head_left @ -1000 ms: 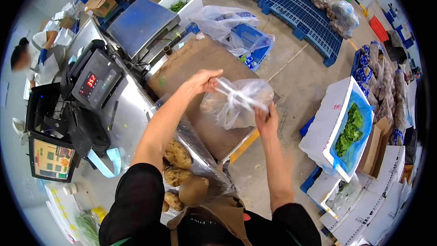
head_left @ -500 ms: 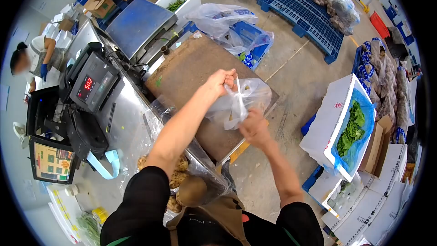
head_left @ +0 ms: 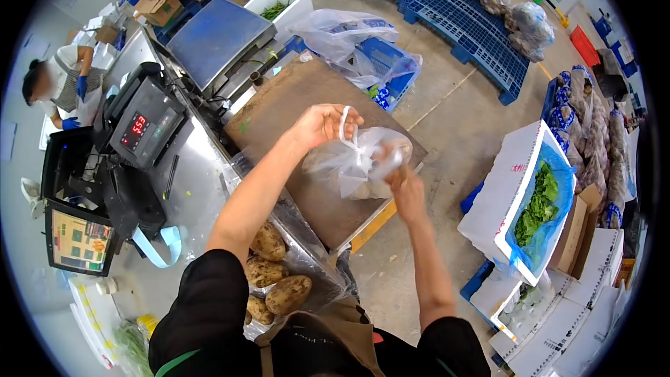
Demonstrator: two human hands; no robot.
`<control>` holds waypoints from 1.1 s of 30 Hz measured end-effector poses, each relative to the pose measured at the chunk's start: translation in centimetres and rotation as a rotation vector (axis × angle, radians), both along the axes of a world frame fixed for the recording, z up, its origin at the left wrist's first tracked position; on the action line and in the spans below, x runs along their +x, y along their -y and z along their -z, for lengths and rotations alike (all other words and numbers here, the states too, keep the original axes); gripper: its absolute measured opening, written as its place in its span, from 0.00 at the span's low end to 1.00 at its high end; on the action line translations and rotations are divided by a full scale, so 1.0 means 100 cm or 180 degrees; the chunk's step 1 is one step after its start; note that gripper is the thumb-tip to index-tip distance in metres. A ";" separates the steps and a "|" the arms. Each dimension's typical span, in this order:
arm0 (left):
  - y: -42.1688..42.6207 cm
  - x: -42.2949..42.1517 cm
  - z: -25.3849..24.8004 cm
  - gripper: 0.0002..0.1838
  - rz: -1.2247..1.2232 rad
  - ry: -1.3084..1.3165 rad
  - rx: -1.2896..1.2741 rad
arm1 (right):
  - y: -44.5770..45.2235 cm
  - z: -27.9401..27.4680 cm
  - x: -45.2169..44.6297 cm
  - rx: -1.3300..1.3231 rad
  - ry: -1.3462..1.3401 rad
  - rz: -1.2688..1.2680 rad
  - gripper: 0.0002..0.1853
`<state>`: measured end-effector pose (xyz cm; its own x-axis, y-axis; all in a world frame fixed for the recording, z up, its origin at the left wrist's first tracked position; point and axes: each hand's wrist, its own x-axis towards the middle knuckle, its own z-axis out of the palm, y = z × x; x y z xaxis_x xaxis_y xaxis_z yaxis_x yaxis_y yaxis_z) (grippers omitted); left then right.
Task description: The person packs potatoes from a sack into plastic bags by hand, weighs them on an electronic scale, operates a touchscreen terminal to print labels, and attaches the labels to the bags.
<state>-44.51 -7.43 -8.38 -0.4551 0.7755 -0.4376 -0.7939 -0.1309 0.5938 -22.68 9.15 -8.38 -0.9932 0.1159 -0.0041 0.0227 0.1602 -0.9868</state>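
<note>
A clear plastic bag, gathered at a white knot, rests on the brown scale platform. Something pale brown shows dimly through its film. My left hand is at the upper left of the knot, fingers curled on a white loop of the bag. My right hand is closed on the bag's other end at the right; its fingertips are smeared by motion. Several soil-specked potatoes lie on clear film close to my body, below my left forearm.
Left of the platform stands a scale display with red digits on a metal counter. A blue crate sits beyond the platform. To the right, a white foam box holds leafy greens. A co-worker wears blue gloves.
My left hand has shifted left and its fingers have loosened around the loop. My right hand has moved slightly right and down. The red digits have changed, and the potatoes show more fully.
</note>
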 end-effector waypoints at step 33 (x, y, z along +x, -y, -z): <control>-0.078 -0.031 0.146 0.14 -0.1620 -0.1410 -0.4076 | 0.071 0.000 -0.033 0.1523 -0.1180 -0.0820 0.08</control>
